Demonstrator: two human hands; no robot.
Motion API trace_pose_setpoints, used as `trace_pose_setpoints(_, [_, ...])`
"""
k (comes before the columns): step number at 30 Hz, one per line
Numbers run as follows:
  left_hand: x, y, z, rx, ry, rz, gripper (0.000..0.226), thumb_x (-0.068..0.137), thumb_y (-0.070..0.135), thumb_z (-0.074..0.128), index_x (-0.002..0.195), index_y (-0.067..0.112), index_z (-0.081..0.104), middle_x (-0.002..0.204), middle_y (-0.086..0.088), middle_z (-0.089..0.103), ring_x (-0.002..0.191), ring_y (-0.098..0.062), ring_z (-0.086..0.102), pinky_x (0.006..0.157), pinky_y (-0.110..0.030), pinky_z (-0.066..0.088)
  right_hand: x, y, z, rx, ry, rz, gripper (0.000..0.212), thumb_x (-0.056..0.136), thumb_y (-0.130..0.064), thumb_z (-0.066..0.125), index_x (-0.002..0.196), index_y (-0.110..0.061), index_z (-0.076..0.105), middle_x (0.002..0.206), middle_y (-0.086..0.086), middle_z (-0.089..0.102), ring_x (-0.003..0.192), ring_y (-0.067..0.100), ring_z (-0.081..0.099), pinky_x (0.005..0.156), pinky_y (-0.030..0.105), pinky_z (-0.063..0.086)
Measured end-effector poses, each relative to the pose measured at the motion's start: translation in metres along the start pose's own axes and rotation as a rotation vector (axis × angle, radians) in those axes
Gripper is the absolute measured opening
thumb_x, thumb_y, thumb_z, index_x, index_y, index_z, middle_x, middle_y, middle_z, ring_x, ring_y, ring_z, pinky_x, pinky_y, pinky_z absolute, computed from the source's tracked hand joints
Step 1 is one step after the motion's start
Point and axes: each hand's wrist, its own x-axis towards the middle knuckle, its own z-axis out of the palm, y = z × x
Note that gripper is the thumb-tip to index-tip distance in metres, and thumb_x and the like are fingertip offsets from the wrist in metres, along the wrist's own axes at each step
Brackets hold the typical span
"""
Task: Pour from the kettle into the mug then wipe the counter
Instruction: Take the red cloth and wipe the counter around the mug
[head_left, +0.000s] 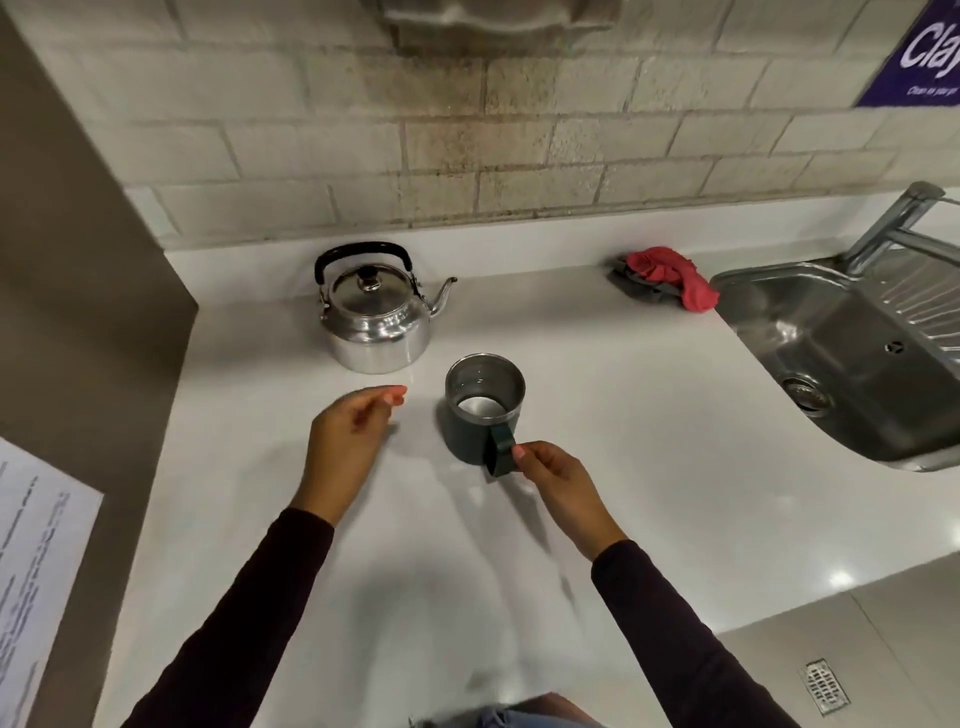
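Head view: white counter (597, 364), brick wall (467, 156).

bare counter (597, 364) right of mug (480, 408); kettle (376, 317) blocks behind-left.

A shiny steel kettle (375, 317) is set upright, lid on, spout rightward. Just beside it, a dark green mug (480, 410) is stood upright on the white counter (597, 415).

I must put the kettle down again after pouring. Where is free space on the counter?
Free: the counter between mug and sink, and the near stretch before the hands. Crowded: between kettle and mug; red cloth by the sink.
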Motion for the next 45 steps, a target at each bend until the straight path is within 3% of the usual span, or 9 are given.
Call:
trace_pose_setpoints(5, [-0.08, -0.003, 0.029, -0.113, -0.108, -0.079, 0.025, 0.095, 0.015, 0.051, 0.092, 0.031, 0.07, 0.073, 0.005, 0.074, 0.064, 0.002, 0.064, 0.062, -0.004, 0.046, -0.013, 0.009, -0.021, -0.081, 0.031, 0.006, 0.019, 0.092, -0.024, 0.056, 0.1, -0.013, 0.069, 0.105, 0.003, 0.072, 0.098, 0.014, 0.065, 0.089, 0.024, 0.046])
trace_pose_setpoints(13, [-0.121, -0.001, 0.106, -0.126, -0.238, -0.186, 0.026, 0.093, 0.02, 0.054, 0.09, 0.039, 0.072, 0.08, 0.008, 0.075, 0.065, -0.001, 0.061, 0.065, -0.009, 0.048, -0.008, 0.025, -0.086, -0.142, 0.018, 0.0, 0.019, 0.094, -0.015, 0.052, 0.096, -0.008, 0.069, 0.091, 0.009, 0.075, 0.078, 0.008, 0.065, 0.075, 0.018, 0.046])
trace_pose_setpoints(16, [-0.115, 0.008, 0.141, -0.133, -0.237, -0.185, 0.027, 0.094, 0.019, 0.053, 0.091, 0.037, 0.072, 0.079, 0.011, 0.075, 0.065, 0.002, 0.062, 0.064, -0.008, 0.048, 0.005, 0.028, -0.127, -0.144, 0.01, 0.0, 0.019, 0.094, -0.012, 0.05, 0.094, -0.006, 0.069, 0.084, 0.007, 0.074, 0.074, 0.009, 0.065, 0.071, 0.015, 0.047])
trace_pose_setpoints(24, [-0.091, 0.037, 0.255, -0.099, -0.164, -0.216, 0.03, 0.094, 0.021, 0.053, 0.087, 0.045, 0.071, 0.08, 0.014, 0.075, 0.067, 0.002, 0.061, 0.066, -0.005, 0.046, 0.071, 0.029, -0.271, -0.252, 0.025, -0.016, 0.022, 0.092, 0.002, 0.044, 0.097, 0.008, 0.064, 0.084, 0.025, 0.07, 0.058, 0.015, 0.061, 0.052, 0.006, 0.047])
trace_pose_setpoints(31, [-0.068, 0.069, 0.327, -0.08, -0.084, -0.229, 0.035, 0.095, 0.014, 0.051, 0.088, 0.043, 0.069, 0.074, 0.02, 0.074, 0.066, 0.007, 0.061, 0.064, -0.003, 0.046, 0.194, -0.01, -0.347, -0.455, 0.045, -0.154, 0.017, 0.09, -0.004, 0.051, 0.099, 0.004, 0.063, 0.073, 0.01, 0.063, 0.04, -0.001, 0.055, 0.046, 0.011, 0.046])
trace_pose_setpoints(35, [-0.066, 0.079, 0.34, -0.06, -0.047, -0.247, 0.038, 0.094, 0.011, 0.05, 0.088, 0.043, 0.069, 0.076, 0.02, 0.074, 0.069, 0.008, 0.062, 0.066, -0.003, 0.045, 0.261, -0.049, -0.35, -0.641, 0.2, -0.307, 0.02, 0.086, -0.027, 0.049, 0.087, -0.011, 0.062, 0.081, 0.008, 0.064, 0.068, 0.022, 0.058, 0.067, 0.027, 0.045])
trace_pose_setpoints(38, [-0.067, 0.082, 0.344, -0.056, -0.011, -0.27, 0.04, 0.094, 0.011, 0.05, 0.086, 0.046, 0.069, 0.076, 0.018, 0.075, 0.07, 0.007, 0.063, 0.067, -0.003, 0.046, 0.291, -0.058, -0.344, -0.879, 0.074, -0.434, 0.031, 0.078, -0.027, 0.055, 0.105, -0.014, 0.066, 0.104, 0.013, 0.072, 0.088, 0.036, 0.065, 0.083, 0.036, 0.055])
trace_pose_setpoints(41, [-0.064, 0.083, 0.342, -0.063, 0.03, -0.293, 0.04, 0.094, 0.014, 0.051, 0.084, 0.048, 0.07, 0.076, 0.017, 0.075, 0.069, 0.007, 0.062, 0.067, -0.004, 0.046, 0.305, -0.059, -0.346, -0.874, 0.11, -0.259, 0.037, 0.085, -0.023, 0.056, 0.117, -0.005, 0.06, 0.115, 0.022, 0.065, 0.104, 0.039, 0.061, 0.087, 0.035, 0.048])
trace_pose_setpoints(45, [-0.065, 0.082, 0.337, -0.065, 0.071, -0.295, 0.038, 0.095, 0.012, 0.051, 0.086, 0.044, 0.07, 0.076, 0.018, 0.074, 0.069, 0.008, 0.062, 0.065, -0.002, 0.045, 0.309, -0.058, -0.34, -0.849, 0.169, -0.259, 0.027, 0.09, -0.02, 0.053, 0.11, -0.005, 0.062, 0.112, 0.02, 0.066, 0.104, 0.038, 0.06, 0.088, 0.036, 0.046])
